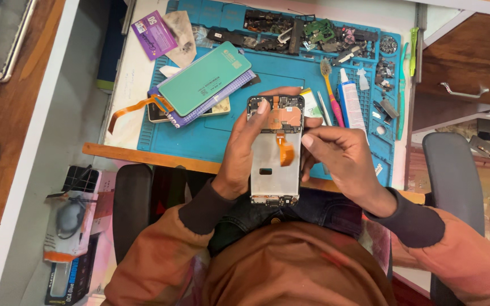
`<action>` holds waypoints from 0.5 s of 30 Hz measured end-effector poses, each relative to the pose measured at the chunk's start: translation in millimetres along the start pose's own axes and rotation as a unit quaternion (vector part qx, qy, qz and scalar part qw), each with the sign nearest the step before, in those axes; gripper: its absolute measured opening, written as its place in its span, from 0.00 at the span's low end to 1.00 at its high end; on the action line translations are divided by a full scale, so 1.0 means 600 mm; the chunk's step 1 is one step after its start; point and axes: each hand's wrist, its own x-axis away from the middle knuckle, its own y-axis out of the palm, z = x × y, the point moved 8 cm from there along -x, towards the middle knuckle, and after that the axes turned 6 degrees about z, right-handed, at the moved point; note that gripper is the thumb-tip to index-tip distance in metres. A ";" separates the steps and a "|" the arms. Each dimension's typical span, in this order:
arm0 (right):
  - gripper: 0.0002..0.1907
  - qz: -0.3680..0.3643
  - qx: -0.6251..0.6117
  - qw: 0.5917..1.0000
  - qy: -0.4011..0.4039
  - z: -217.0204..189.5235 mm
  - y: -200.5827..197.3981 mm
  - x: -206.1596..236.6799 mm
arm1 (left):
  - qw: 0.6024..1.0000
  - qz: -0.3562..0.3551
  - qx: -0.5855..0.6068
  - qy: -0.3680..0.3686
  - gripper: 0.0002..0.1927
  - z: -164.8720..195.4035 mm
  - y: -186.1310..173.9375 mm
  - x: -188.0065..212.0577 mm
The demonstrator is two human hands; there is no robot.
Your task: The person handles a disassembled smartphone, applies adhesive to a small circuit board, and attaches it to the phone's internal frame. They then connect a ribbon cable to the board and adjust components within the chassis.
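Observation:
An opened phone (pixel 275 165) with its back cover off is held upright over my lap, showing a silver metal plate, a circuit board at the top and an orange flex cable (pixel 285 151) in the middle. My left hand (pixel 243 152) grips the phone's left edge, with the thumb resting on the top board. My right hand (pixel 340 160) holds the right edge, thumb beside the orange cable.
A blue work mat (pixel 222 133) covers the desk. On it lie a green screen panel (pixel 204 78) stacked on other panels, a purple card (pixel 153 34), a toothbrush (pixel 329 90), a glue tube (pixel 351 105), tweezers and several phone parts at the back. Chair armrests (pixel 455 175) flank me.

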 end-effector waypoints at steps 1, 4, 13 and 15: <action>0.13 0.006 0.001 1.000 -0.003 -0.001 -0.002 0.000 | 1.000 0.004 -0.008 0.004 0.25 0.000 0.002 0.001; 0.14 0.009 0.004 1.000 -0.005 0.001 0.000 -0.001 | 0.997 0.044 -0.059 -0.001 0.23 -0.001 -0.006 0.001; 0.19 0.010 0.053 0.998 -0.007 -0.004 -0.003 0.003 | 0.974 0.045 -0.207 0.085 0.17 0.013 -0.001 0.003; 0.20 0.011 0.054 0.998 -0.007 -0.003 -0.004 0.003 | 0.969 0.047 -0.225 0.087 0.17 0.012 -0.001 0.004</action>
